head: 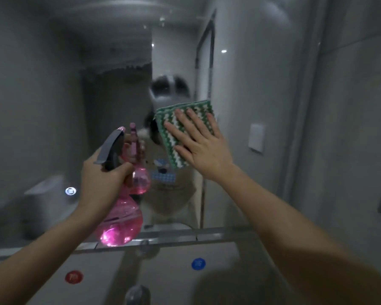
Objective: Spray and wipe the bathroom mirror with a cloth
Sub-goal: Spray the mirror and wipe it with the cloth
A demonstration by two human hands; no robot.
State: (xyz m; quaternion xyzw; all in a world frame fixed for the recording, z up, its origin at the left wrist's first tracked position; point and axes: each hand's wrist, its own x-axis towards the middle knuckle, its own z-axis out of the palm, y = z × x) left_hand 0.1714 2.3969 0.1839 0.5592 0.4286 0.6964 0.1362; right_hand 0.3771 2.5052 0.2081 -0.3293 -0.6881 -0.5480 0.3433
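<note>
Right hand (201, 144), fingers straight and spread, pressing a green-and-white zigzag cloth (180, 126) flat against the bathroom mirror (42, 84); the cloth lies at mid-height of the glass, right of centre, its folded edges showing above and to the left of the fingers. Left hand (103, 181), fingers curled around the neck of a pink translucent spray bottle (119, 223), held upright just in front of the mirror to the left of the cloth, apart from it; the grey trigger head (110, 148) rises above the knuckles with its nozzle toward the glass. The bottle's reflection (138, 177) appears immediately behind it. The mirror also reflects a person's torso, a toilet (46, 194) at lower left and a door frame at upper right. Below the mirror's lower edge, a grey counter (92, 271) carries a red round sticker (73, 276) on the left and a blue one (198, 263) on the right, with a blurred tap (137, 294) between them at the bottom margin.
</note>
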